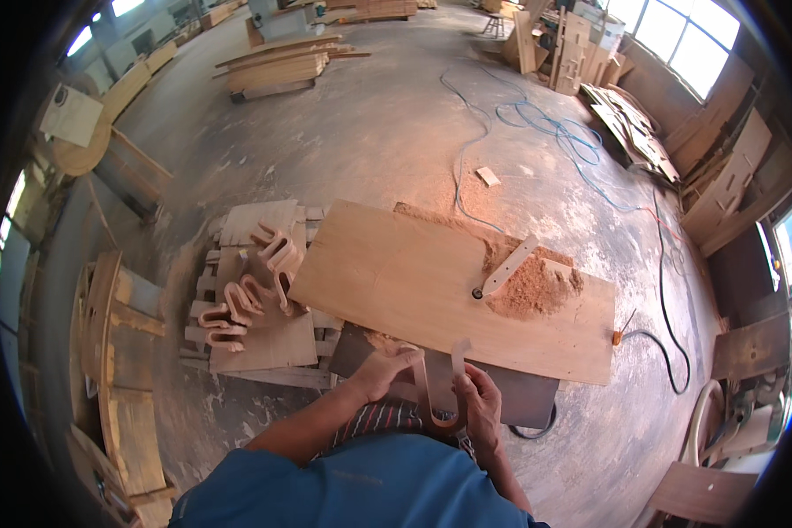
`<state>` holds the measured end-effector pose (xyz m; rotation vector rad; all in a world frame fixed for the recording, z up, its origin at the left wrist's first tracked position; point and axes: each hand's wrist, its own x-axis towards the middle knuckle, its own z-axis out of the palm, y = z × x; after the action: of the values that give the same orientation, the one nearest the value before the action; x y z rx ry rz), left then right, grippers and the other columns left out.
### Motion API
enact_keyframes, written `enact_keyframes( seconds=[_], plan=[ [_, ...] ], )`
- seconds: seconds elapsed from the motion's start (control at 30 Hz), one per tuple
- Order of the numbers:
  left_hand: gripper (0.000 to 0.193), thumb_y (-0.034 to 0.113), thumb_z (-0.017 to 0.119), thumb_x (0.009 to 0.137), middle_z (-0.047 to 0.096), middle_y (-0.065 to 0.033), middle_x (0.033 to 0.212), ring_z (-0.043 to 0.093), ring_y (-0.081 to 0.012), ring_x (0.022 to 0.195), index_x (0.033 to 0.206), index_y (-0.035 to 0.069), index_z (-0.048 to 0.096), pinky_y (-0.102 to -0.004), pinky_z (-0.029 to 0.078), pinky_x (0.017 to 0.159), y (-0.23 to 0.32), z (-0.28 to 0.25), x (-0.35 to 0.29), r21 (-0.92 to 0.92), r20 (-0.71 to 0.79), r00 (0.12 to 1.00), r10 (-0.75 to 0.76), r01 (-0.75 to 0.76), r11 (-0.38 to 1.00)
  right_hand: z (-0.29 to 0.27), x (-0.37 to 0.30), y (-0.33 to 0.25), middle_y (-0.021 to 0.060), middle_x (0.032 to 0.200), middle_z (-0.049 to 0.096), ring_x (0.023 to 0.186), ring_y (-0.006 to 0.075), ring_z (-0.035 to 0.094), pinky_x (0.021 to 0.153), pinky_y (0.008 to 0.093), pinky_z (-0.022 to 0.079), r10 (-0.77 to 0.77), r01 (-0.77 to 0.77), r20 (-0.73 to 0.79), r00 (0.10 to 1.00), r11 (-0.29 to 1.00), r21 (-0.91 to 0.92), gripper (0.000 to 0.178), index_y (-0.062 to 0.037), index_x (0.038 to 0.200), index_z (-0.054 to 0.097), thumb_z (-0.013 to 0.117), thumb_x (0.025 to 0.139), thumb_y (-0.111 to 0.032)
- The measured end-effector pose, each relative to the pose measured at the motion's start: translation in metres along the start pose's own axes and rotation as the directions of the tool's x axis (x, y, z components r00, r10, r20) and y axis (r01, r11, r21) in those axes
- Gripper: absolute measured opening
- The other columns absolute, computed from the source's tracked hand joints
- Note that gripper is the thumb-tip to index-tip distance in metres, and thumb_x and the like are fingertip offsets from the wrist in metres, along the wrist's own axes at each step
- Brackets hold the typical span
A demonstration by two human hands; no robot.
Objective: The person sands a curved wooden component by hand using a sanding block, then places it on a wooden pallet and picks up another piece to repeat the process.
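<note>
Head view, looking down: our lap and both forearms come in from the lower edge, and our blue shirt [370, 493] cuts off the elbows. The bottom curve of the U-shaped wooden piece [438, 387] sits partly behind our right hand [482, 407], so we can't see the whole bend. We also can't make out what the dark flat sheet [519, 396] under the piece is made of, and a striped cloth [378, 418] on the lap is mostly covered by our arms.

The U-piece stands roughly upright, long axis running away from us; its two arms point up toward the plywood board [440, 290], its closed bend toward our body. It sits between both hands, just in front of the board's near edge.

Left hand [380, 374]: fingers curled round the left arm of the U, thumb side toward us. Right hand: fingers clenched on the bend and lower right arm, w/ the right arm of the U rising above the knuckles.

On the board, well apart from the hands, a sawdust pile [528, 286] w/ a flat wooden strip [509, 266] lying aslant on it. To our left, more curved wooden pieces [251, 290] are heaped on stacked boards [264, 348].
</note>
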<state>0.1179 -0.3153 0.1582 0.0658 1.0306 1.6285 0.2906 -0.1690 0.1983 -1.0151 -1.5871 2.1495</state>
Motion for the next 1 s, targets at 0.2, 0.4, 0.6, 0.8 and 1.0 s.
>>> enact_keyframes(
  seconds=[0.2,0.4,0.6,0.8,1.0],
  plan=[
    [0.014,0.02,0.067,0.101,0.07,-0.0062,0.103,0.07,-0.0225,0.099,0.109,0.008,0.067,-0.0465,0.058,0.092,-0.035,0.036,0.003,-0.317,-0.335,0.935,0.118,-0.23,0.92,-0.069,0.019,-0.012,0.0029,0.1,0.069,0.092,0.0105,0.063,0.087,0.0265,0.051,0.103,-0.106,0.305,0.947,0.994,-0.005,0.035,0.0027,0.125,0.065,0.066,0.103,-0.024],
    [0.012,0.02,0.068,0.1,0.07,-0.0079,0.103,0.07,-0.0248,0.1,0.106,0.01,0.065,-0.0518,0.058,0.094,-0.062,0.058,-0.003,-0.336,-0.459,0.87,0.181,-0.359,0.871,-0.108,0.036,-0.011,0.0024,0.098,0.068,0.089,0.0103,0.063,0.082,0.0249,0.051,0.237,-0.285,0.454,0.859,0.958,0.04,0.032,0.0032,0.122,0.065,0.064,0.103,-0.022],
    [0.018,0.023,0.065,0.101,0.071,-0.0094,0.106,0.069,-0.0239,0.101,0.11,0.006,0.066,-0.0469,0.057,0.097,-0.065,0.071,0.011,-0.345,-0.396,0.893,0.216,-0.362,0.866,-0.133,0.06,0.016,0.0044,0.097,0.068,0.085,0.0107,0.064,0.076,0.0239,0.051,0.276,-0.34,0.446,0.851,0.938,0.07,0.031,0.0046,0.119,0.064,0.063,0.103,-0.022],
    [0.019,0.02,0.063,0.101,0.071,-0.0108,0.112,0.068,-0.0248,0.106,0.114,0.005,0.065,-0.0468,0.056,0.098,-0.079,0.042,0.041,-0.388,-0.321,0.932,0.17,-0.293,0.874,-0.153,0.086,0.054,0.0039,0.074,0.064,0.066,0.0115,0.061,0.065,0.0255,0.053,0.24,-0.221,0.273,0.932,0.97,-0.101,0.034,-0.0012,0.085,0.064,0.064,0.104,-0.029],
    [0.028,0.022,0.063,0.101,0.07,-0.0122,0.116,0.067,-0.0265,0.109,0.123,0.005,0.061,-0.0482,0.054,0.1,-0.074,0.039,0.057,-0.414,-0.376,0.918,0.126,-0.288,0.863,-0.136,0.078,0.029,0.0026,0.071,0.062,0.063,0.0102,0.057,0.061,0.0233,0.048,0.317,-0.314,0.177,0.932,0.948,-0.049,0.035,-0.0014,0.084,0.065,0.065,0.103,-0.031]
  ],
)
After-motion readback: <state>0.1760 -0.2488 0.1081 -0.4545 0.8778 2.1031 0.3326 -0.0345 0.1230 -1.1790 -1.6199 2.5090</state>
